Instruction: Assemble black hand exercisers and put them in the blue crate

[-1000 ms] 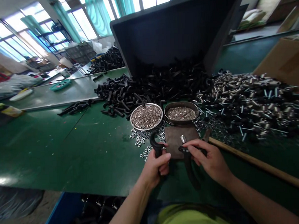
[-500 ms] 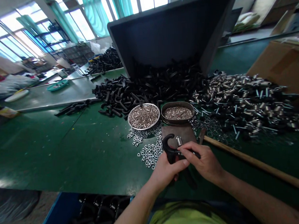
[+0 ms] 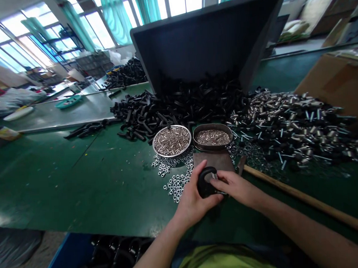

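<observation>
Just in front of a flat metal plate (image 3: 212, 160), my left hand (image 3: 193, 200) wraps round a black hook-shaped part (image 3: 202, 184). My right hand (image 3: 236, 187) grips the same part from the right, its thumb and fingers at a small silver spring (image 3: 214, 176) inside the curve. Small silver nuts (image 3: 177, 185) lie loose left of the hands. Behind the plate stand a round dish of small metal pins (image 3: 171, 140) and an oval tin of tiny metal pieces (image 3: 213, 137).
A hammer with a wooden handle (image 3: 306, 197) lies at the right. Black parts (image 3: 142, 112) spill from a large tipped grey bin (image 3: 198, 42). Metal-fitted parts (image 3: 300, 124) are heaped before a cardboard box (image 3: 337, 79). A blue crate (image 3: 64, 253) of black parts sits below the table edge.
The black part has turned in my hands, its curve now closer to my right fingers. My left fingers have come up round its outer side, and my right fingertips have moved onto the spring.
</observation>
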Tool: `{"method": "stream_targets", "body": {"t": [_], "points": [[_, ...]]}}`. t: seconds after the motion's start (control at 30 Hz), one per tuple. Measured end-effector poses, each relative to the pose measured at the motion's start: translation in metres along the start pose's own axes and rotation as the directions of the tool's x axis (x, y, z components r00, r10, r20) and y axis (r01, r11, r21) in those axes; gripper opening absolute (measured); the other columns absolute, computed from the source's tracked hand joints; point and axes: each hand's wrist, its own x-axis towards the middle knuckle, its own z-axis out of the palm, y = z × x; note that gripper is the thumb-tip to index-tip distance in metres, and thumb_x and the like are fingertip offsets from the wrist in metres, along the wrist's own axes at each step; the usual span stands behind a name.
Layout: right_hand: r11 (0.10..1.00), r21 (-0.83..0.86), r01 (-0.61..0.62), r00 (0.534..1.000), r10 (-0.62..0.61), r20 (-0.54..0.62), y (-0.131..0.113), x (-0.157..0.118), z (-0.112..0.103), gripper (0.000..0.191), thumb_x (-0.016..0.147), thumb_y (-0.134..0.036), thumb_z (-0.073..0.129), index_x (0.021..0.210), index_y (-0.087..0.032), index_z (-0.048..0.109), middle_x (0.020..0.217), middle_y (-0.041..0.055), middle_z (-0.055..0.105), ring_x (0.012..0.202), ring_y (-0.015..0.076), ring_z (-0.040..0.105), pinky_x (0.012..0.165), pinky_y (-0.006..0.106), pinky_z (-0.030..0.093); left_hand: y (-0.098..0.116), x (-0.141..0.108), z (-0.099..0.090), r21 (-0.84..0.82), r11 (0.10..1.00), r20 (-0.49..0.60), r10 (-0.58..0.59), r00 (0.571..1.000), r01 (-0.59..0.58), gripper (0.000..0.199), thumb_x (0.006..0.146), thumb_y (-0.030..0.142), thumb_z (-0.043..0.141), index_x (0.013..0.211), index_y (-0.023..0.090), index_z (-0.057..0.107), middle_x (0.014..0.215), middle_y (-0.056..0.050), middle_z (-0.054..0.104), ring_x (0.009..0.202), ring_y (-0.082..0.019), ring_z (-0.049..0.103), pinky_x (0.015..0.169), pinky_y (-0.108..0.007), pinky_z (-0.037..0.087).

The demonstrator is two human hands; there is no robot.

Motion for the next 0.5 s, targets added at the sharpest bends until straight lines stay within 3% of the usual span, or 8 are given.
{"method": "stream_targets", "body": {"t": [0.13, 0.33, 0.5], "points": [[0.941, -0.339, -0.014, 0.971, -0.068, -0.229, -0.013, -0.001, 0.011, 0.02, 0.088, -0.035, 0.045, 0.08, -0.018, 0.053, 0.08, 0.0047, 0.064, 0.078, 0.0195, 0.06, 0.07, 0.032, 0.044, -0.012, -0.006, 0.006, -0.061, 0.998, -0.104, -0.014, 0.995, 0.008, 0.079, 0.066, 0.026, 0.076, 0.133, 0.027, 0.033, 0.126, -0.005, 0.053, 0.111, -0.021, 0.054, 0.098, -0.036, 0.041], [0.771, -0.637, 0.001, 0.986, -0.108, -0.129, -0.018, -0.006, 0.01, 0.021, 0.091, -0.033, 0.04, 0.081, -0.019, 0.052, 0.078, 0.0061, 0.064, 0.074, 0.02, 0.061, 0.064, 0.03, 0.04, -0.015, -0.007, 0.003, 0.1, 0.994, -0.047, 0.04, 0.998, -0.035, 0.083, 0.058, 0.028, 0.08, 0.128, 0.024, 0.036, 0.121, -0.006, 0.055, 0.111, -0.022, 0.055, 0.098, -0.038, 0.042], [0.701, -0.713, -0.018, 0.989, -0.09, -0.113, -0.007, 0.0, 0.01, 0.021, 0.091, -0.027, 0.037, 0.093, -0.015, 0.054, 0.087, 0.0092, 0.067, 0.082, 0.0214, 0.063, 0.069, 0.03, 0.04, -0.017, 0.002, 0.005, 0.128, 0.99, 0.033, 0.056, 0.998, -0.06, 0.078, 0.057, 0.016, 0.074, 0.126, 0.023, 0.037, 0.116, -0.006, 0.057, 0.104, -0.022, 0.059, 0.092, -0.036, 0.046]]}}
